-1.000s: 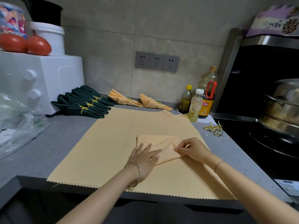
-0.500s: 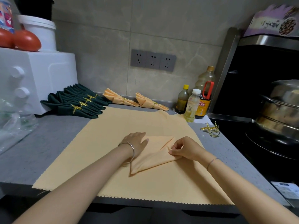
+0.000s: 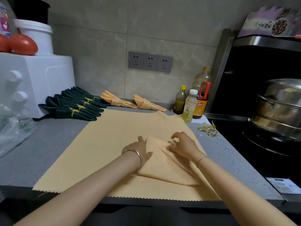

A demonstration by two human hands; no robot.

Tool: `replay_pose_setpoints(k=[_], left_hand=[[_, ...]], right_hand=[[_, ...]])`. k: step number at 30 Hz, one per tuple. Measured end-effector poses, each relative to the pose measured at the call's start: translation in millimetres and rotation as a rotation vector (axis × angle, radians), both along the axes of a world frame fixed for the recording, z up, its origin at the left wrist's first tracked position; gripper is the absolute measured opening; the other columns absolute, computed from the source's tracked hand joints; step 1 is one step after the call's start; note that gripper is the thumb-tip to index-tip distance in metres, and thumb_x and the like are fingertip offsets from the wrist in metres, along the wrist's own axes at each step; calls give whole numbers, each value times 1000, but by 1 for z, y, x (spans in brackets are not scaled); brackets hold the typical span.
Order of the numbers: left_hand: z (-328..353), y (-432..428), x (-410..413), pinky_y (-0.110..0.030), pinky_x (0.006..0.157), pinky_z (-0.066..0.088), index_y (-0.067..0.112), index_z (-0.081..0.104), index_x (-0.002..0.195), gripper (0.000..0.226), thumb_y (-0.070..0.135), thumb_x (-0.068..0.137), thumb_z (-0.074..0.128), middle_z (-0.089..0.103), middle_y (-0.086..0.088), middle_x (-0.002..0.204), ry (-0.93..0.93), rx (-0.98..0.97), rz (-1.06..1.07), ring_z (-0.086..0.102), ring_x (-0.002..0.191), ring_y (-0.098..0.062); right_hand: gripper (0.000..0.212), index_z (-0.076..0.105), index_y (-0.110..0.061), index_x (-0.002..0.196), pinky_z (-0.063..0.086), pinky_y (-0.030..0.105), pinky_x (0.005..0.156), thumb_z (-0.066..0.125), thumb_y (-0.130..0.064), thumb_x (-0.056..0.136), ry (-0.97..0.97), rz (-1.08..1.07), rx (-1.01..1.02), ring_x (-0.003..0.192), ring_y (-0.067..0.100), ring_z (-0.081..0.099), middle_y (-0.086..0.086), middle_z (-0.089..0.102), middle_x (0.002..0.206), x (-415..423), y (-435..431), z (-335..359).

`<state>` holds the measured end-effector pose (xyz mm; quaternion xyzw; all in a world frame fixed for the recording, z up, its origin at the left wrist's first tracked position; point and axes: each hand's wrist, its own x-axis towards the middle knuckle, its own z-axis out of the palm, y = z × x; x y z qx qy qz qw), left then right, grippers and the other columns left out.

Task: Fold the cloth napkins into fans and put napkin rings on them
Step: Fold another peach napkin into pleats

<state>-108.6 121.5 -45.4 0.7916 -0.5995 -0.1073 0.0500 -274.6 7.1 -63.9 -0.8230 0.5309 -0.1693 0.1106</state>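
Hands meet on the folded napkin (image 3: 164,168), which lies on a large peach cloth (image 3: 97,152) spread over the counter (image 3: 32,160), a little right of its middle and toward the near edge. The left hand (image 3: 138,150) holds the napkin's left edge: its thumb lies on top and its fingers seem to slip beneath the fold, though they are mostly hidden. The right hand (image 3: 182,146) is loosely spread, its motion-blurred fingers pressing on the upper right fold, with the forefinger lifted clear of the cloth.

Half a second ago the right hand was curled, pinching that fold, and the left hand sat cupped over the upper left corner. The napkin's long point then aimed toward the near left; now its lower flap reaches toward the near right.

Gold napkin rings (image 3: 208,129) lie near the counter's right edge, apart from both hands. Two finished peach fans (image 3: 120,101) and a row of green fans (image 3: 76,108) sit along the back edge.
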Motion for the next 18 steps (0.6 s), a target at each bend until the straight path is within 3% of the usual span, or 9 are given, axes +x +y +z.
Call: replay_pose_setpoints(k=[3, 5, 9, 13, 18], left_hand=[[0, 9, -15, -33, 96, 40, 4, -16, 149, 93, 43, 95, 50, 42, -14, 144, 157, 45, -61, 50, 124, -29], [2, 10, -20, -32, 96, 40, 7, -6, 151, 89, 46, 94, 50, 39, -11, 146, 79, 33, -98, 47, 127, -28], [-3, -3, -21, -34, 103, 30, 18, 21, 148, 58, 45, 99, 34, 38, -6, 142, -112, -245, -245, 35, 131, -24], [-25, -16, -20, -35, 119, -3, 16, 7, 153, 53, 35, 104, 15, 7, 3, 160, -150, -121, -426, 1, 147, -17], [-43, -21, -15, -37, 119, -6, 17, -1, 153, 54, 32, 104, 14, -2, 6, 161, -126, -55, -411, -5, 147, -15]], right_hand=[[52, 49, -21, 126, 38, 34, 94, 64, -47, 83, -7, -42, 11, 118, 22, 48, 2, 47, 131, 1, -1, -8], [57, 45, -18, 131, 37, 34, 97, 59, -51, 86, -4, -58, 39, 123, 22, 46, 2, 44, 137, 0, -3, -16], [56, 47, -15, 130, 36, 32, 100, 53, -52, 89, -39, -59, 26, 124, 20, 45, 3, 48, 136, -2, -3, -30], [52, 48, -12, 128, 37, 31, 99, 57, -46, 90, -122, -15, 11, 121, 21, 49, 4, 50, 133, -2, 0, -34], [34, 53, -13, 127, 34, 21, 104, 55, -23, 95, -313, 128, 88, 123, 14, 48, 2, 50, 135, -9, 11, -28]])
